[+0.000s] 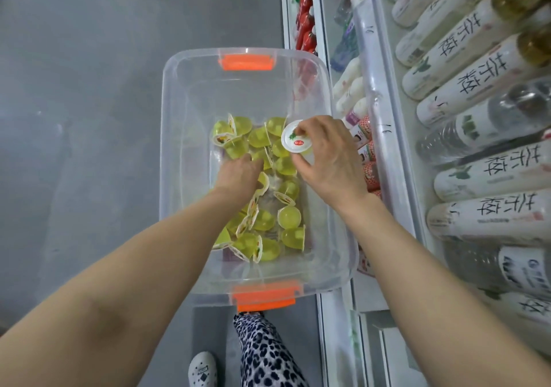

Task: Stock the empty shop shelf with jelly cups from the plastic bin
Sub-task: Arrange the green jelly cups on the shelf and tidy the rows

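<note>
Clear bin (163, 148) beside bottle shelves (387, 160); right fingers (313, 124) pinch one cup (295, 141), left fingers (252, 163) buried, grip unclear.

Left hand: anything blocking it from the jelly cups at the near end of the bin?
Likely not. The bin is open-topped, the left hand is inside it among the pile, and those jelly cups lie uncovered just behind it.

White labelled bottles (465, 67) lie along the right, red bottles (307, 26) farther up — grey floor (89, 58) left.

yellow-green jelly cups (288, 216), orange bin latches (246, 62), leopard-print trousers (265, 354)
</note>
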